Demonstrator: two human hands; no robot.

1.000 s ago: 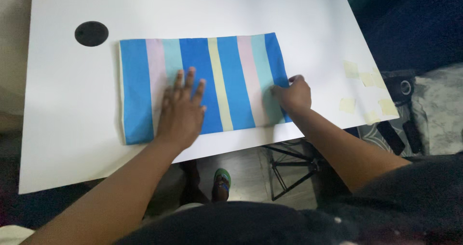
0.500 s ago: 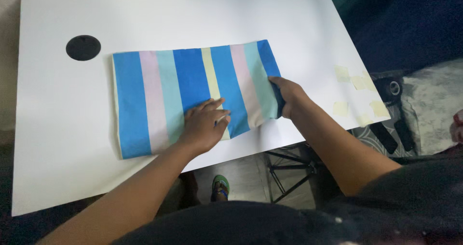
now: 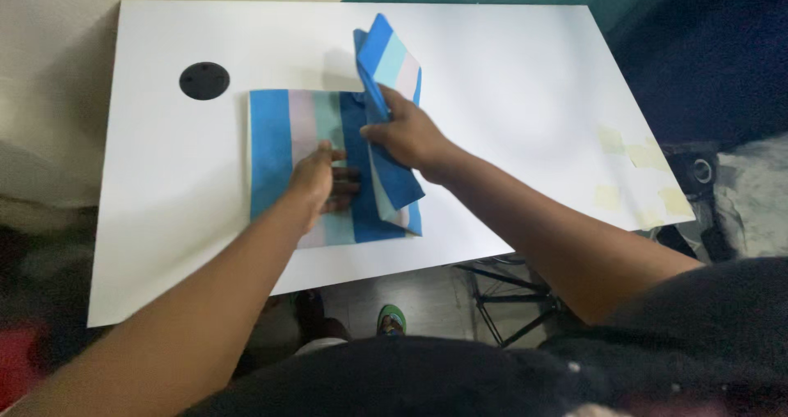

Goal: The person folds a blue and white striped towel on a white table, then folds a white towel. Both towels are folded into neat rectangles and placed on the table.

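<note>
A striped cloth [image 3: 283, 142] in blue, pale pink, aqua and cream lies on a white table [image 3: 509, 80]. My right hand [image 3: 406, 135] grips the cloth's right end and holds it raised and folded over toward the left, the lifted part standing up above the middle. My left hand [image 3: 322, 179] rests flat on the cloth's middle, fingers pointing right, pressing it to the table just beside the fold.
A round black disc [image 3: 204, 80] sits in the table top at the back left. Several pale yellow sticky notes [image 3: 632, 171] lie near the table's right edge. Dark gear and a patterned fabric [image 3: 739, 195] are on the floor to the right.
My right hand has lifted the cloth's right end and carried it left over the middle. My left hand stayed pressed on the cloth. The camera view shifted.
</note>
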